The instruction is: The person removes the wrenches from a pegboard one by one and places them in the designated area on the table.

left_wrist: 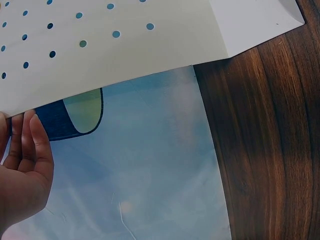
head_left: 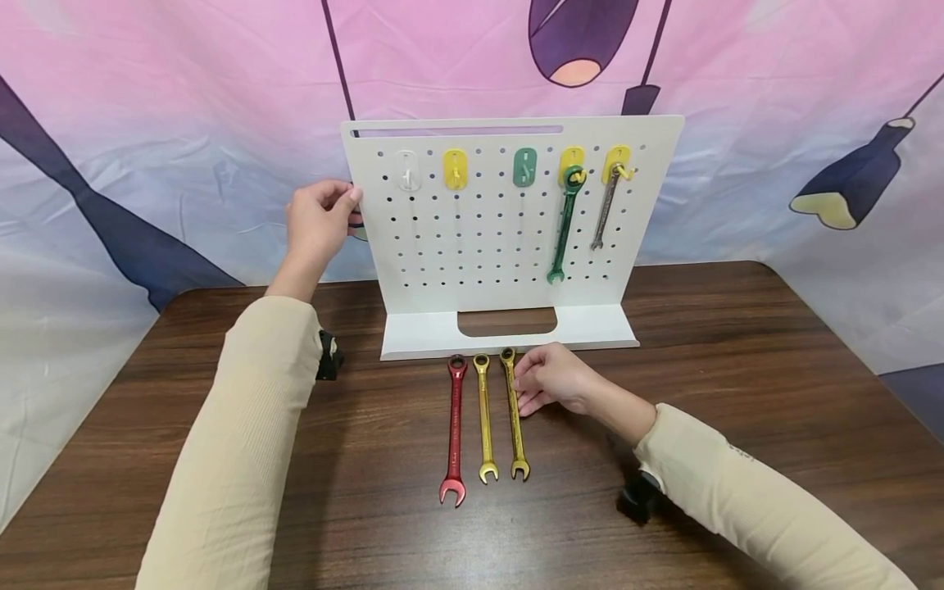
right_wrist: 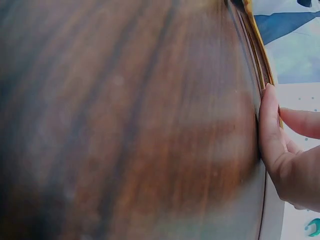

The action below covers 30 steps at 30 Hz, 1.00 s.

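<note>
A white pegboard (head_left: 479, 246) stands upright on a dark wooden table (head_left: 737, 344). My left hand (head_left: 320, 217) grips its left edge, thumb in front and fingers behind; the left wrist view shows those fingers (left_wrist: 30, 145) behind the pegboard (left_wrist: 125, 45). In front of the board's foot lie a red wrench (head_left: 455, 426), a yellow wrench (head_left: 483, 418) and a gold wrench (head_left: 514, 426), side by side. My right hand (head_left: 549, 381) has curled fingertips pinching the gold wrench's upper shaft, which still lies flat. In the right wrist view the thumb (right_wrist: 267, 125) presses beside the gold wrench (right_wrist: 260, 50).
A green wrench (head_left: 564, 229) and a silver wrench (head_left: 605, 209) hang on yellow hooks at the board's upper right. A clear hook (head_left: 408, 170), a yellow hook (head_left: 455, 168) and a green hook (head_left: 524, 166) are bare. A pink and blue cloth (head_left: 184, 123) backs the table.
</note>
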{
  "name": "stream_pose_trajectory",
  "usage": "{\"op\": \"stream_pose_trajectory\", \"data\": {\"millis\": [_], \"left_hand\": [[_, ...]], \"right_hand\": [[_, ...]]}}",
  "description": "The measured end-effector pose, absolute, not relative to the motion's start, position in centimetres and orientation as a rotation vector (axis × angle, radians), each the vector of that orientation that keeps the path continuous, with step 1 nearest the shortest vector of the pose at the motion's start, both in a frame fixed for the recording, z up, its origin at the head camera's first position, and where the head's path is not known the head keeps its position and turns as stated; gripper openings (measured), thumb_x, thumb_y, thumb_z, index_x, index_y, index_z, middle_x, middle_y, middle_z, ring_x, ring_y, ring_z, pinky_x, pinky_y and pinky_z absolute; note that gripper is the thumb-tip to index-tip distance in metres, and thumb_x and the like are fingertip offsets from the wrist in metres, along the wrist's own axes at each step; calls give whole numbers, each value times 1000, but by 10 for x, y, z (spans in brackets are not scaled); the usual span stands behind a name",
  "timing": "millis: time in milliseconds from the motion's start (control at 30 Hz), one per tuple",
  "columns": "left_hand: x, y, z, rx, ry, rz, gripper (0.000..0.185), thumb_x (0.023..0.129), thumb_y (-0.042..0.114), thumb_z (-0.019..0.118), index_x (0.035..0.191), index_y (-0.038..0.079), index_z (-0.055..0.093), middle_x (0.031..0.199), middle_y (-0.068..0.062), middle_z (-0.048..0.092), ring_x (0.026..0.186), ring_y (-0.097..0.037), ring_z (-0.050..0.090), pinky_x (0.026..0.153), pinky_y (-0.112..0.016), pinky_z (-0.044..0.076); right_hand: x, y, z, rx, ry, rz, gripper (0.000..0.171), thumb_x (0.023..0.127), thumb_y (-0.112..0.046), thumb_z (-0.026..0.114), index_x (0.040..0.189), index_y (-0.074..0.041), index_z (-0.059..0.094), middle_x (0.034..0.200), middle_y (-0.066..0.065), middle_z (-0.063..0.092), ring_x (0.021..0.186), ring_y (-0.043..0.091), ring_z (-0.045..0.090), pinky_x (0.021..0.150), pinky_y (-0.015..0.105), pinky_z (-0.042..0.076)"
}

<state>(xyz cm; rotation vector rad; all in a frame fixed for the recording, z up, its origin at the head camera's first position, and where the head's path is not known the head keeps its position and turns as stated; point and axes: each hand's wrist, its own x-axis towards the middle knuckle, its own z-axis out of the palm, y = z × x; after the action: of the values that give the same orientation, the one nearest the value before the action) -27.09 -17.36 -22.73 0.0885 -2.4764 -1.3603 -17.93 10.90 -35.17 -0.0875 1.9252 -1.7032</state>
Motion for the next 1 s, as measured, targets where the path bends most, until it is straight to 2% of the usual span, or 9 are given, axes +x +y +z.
{"op": "stream_pose_trajectory", "data": {"millis": [167, 200, 300, 500, 1000], "left_hand": [[-275, -176, -230, 75, -2468, -1351, 37, 93, 35, 50, 111, 5, 62, 98, -9, 60, 83, -16, 60, 76, -29, 52], [-285, -183, -237, 40, -2430, -1416, 34, 91, 36, 54, 107, 8, 64, 95, -7, 61, 80, -14, 60, 72, -26, 53], [-287, -184, -239, 33, -2425, -1421, 35, 90, 36, 54, 107, 8, 65, 96, -7, 62, 82, -16, 61, 73, -27, 53], [-272, -175, -228, 89, -2474, -1349, 36, 94, 32, 48, 113, 4, 61, 97, -6, 59, 82, -14, 58, 77, -30, 52], [-271, -174, -227, 99, -2474, -1352, 35, 94, 32, 48, 111, 4, 61, 96, -6, 59, 80, -13, 58, 77, -28, 52]], "right_hand": [[-180, 108, -352, -69, 1950, -1678, 9, 84, 12, 52, 92, 16, 50, 68, 14, 56, 51, 17, 59, 56, 35, 57], [-180, 108, -352, -65, 1954, -1672, 8, 84, 12, 52, 91, 15, 51, 68, 14, 56, 50, 17, 59, 55, 34, 56], [-180, 108, -351, -52, 1962, -1662, 7, 84, 12, 52, 90, 15, 52, 67, 14, 55, 49, 17, 59, 54, 33, 56], [-181, 107, -351, -49, 1958, -1664, 6, 84, 13, 51, 90, 15, 53, 67, 15, 55, 49, 17, 59, 55, 33, 56], [-181, 108, -351, -49, 1969, -1658, 9, 83, 14, 51, 91, 16, 52, 68, 16, 56, 49, 18, 60, 55, 35, 56]]}}
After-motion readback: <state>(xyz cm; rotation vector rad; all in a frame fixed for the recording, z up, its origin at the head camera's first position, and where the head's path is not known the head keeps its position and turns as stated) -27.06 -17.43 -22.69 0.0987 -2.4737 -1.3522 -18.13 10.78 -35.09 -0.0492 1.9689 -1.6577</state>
